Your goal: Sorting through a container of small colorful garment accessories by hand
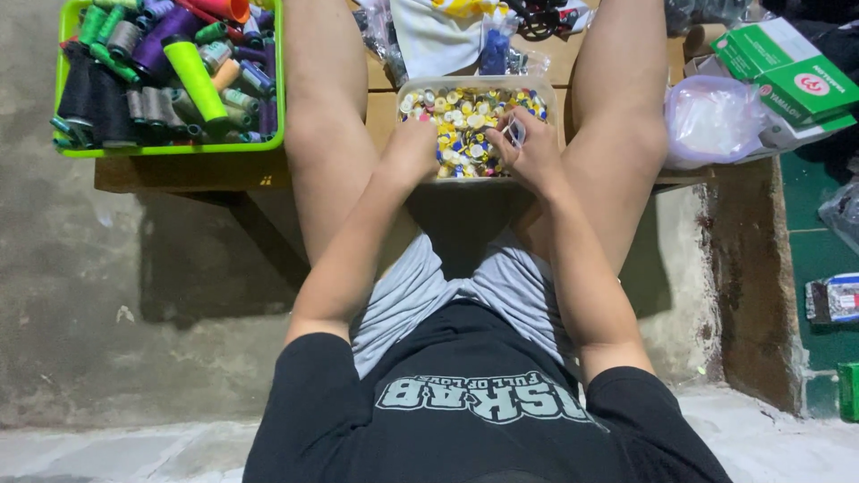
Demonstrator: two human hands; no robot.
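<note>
A clear plastic tub (528, 85) full of mixed buttons (465, 112), white, yellow and blue, sits between my knees on a low wooden board (179, 172). My left hand (410, 150) rests in a loose fist on the near edge of the buttons; I cannot see anything in it. My right hand (528, 152) is at the tub's right side and pinches a small clear plastic bag (514, 132) between the fingertips.
A green tray (170, 148) of thread spools stands at the upper left on the board. A purple-rimmed bowl with a plastic bag (711, 121) and green cardboard boxes (787, 67) lie to the right. Cloth and small bags (474, 31) lie beyond the tub. Concrete floor surrounds me.
</note>
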